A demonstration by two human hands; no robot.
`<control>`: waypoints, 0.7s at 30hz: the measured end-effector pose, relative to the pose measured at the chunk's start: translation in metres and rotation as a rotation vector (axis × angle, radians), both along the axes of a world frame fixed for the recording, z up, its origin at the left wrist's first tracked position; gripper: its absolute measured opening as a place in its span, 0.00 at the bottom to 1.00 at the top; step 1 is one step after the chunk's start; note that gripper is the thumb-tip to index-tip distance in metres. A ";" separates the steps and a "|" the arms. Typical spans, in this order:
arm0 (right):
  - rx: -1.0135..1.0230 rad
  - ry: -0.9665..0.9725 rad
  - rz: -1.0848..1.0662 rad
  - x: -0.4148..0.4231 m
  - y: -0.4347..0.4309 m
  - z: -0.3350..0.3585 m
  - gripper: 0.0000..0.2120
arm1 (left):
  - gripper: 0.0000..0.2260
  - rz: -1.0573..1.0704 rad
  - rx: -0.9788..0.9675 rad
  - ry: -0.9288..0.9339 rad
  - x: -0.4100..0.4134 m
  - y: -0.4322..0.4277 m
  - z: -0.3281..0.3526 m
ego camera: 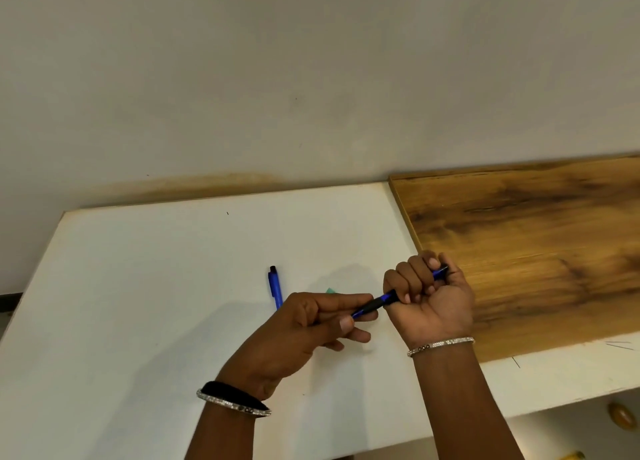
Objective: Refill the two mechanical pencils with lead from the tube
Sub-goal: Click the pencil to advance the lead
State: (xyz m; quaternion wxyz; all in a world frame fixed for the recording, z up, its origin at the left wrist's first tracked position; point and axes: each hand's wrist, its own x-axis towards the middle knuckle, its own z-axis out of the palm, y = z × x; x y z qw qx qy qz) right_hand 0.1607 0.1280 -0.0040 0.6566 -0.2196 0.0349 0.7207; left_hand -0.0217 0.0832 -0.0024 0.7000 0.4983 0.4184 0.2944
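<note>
On the desk, left: a second blue pencil (275,286) lies untouched on the white desk (138,286), its lower end hidden behind the left hand.
Green object: a corner (330,290) shows just behind the left hand; possibly the lead tube, too hidden to tell.
Left hand (311,324): pinches the lower end of the held pencil (375,304).
Right hand (427,293): fisted around the same pencil's upper barrel.
Progress: one pencil being worked, apparently opened or closed; no lead visible; the other pencil seemingly remains.
</note>
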 end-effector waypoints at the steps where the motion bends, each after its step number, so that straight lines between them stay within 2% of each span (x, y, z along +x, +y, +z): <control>1: -0.005 0.007 -0.014 0.000 0.000 0.001 0.17 | 0.15 0.001 0.003 -0.017 -0.001 0.000 0.000; 8: 0.002 0.000 -0.058 0.000 0.003 0.007 0.17 | 0.16 0.016 0.004 -0.119 -0.007 0.000 -0.004; 16: 0.037 0.003 -0.056 -0.006 0.002 0.007 0.16 | 0.15 0.036 -0.004 -0.151 -0.009 0.000 -0.004; 21: 0.059 0.025 -0.068 -0.005 0.001 0.010 0.08 | 0.16 0.024 -0.014 -0.196 -0.010 -0.002 -0.002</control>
